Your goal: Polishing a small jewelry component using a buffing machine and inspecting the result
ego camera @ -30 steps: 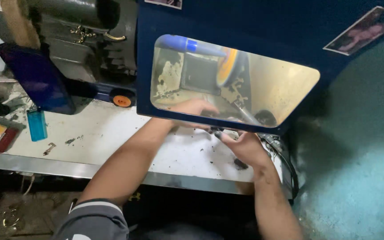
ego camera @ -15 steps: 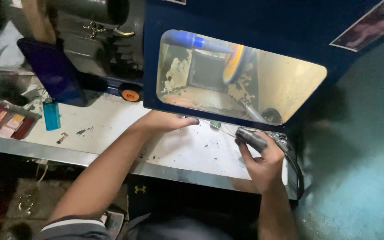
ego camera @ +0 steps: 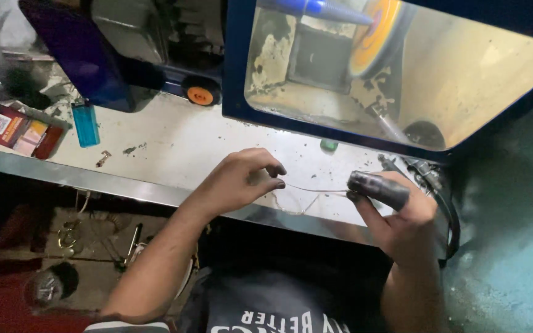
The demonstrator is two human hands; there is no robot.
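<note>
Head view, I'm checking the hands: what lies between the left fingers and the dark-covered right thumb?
In the head view, a thin pale wire spans from the left hand to the right hand, above the dusty white benchtop.

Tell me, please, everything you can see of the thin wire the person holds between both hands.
The thin wire is a fine, pale, metallic-looking strand stretched almost level between the two hands, above the front edge of the white workbench. The left hand pinches one end between darkened fingertips; the right hand, with a black cover on one finger, grips the other. A faint loop seems to sag beneath the strand; its shape is too thin to make out. It touches nothing else that shows.
</note>
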